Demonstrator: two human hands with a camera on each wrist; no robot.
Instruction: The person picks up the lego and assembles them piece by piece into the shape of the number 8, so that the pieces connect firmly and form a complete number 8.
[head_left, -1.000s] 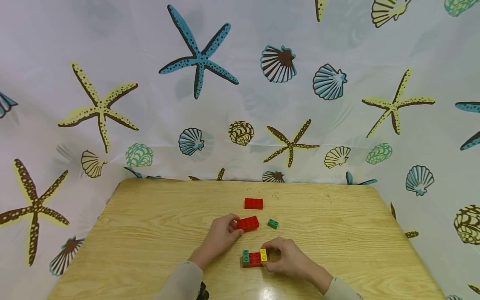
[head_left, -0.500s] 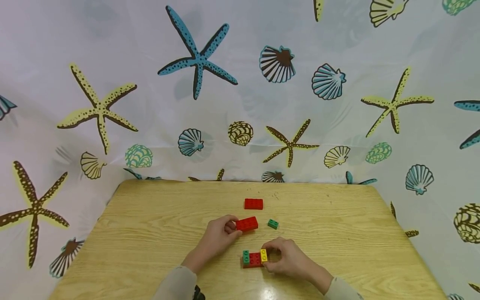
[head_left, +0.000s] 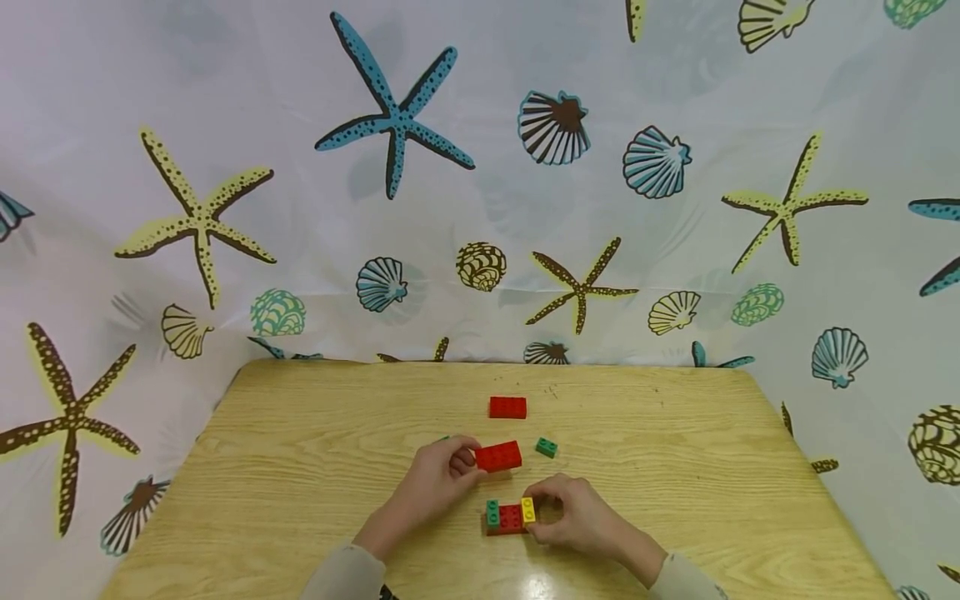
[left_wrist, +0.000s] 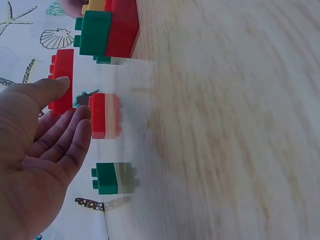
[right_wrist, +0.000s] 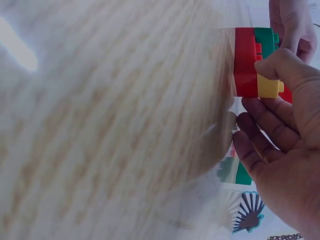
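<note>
Between the thumb and fingers of my left hand (head_left: 433, 477) is a red brick (head_left: 498, 457), held by its left end. In the left wrist view this red brick (left_wrist: 62, 72) hangs above the table, its studs facing up. Nearer the person, a red base brick (head_left: 510, 518) stands on the table. It carries a small green brick (head_left: 492, 512) on its left end and a yellow brick (head_left: 528, 510) on its right end. My right hand (head_left: 579, 518) pinches the right end of this stack, with the thumb against the yellow brick (right_wrist: 268, 87) in the right wrist view.
Another red brick (head_left: 507, 407) lies farther back on the wooden table (head_left: 315, 467). A loose green brick (head_left: 546, 447) is right of the held brick. Just behind my left hand, a bit of another green brick (head_left: 446, 438) peeks out. Patterned cloth (head_left: 450, 208) surrounds the table.
Over the last half second my left hand has brought the red brick slightly toward the person, uncovering a bit of green behind the hand. My right hand and the stack stay put.
</note>
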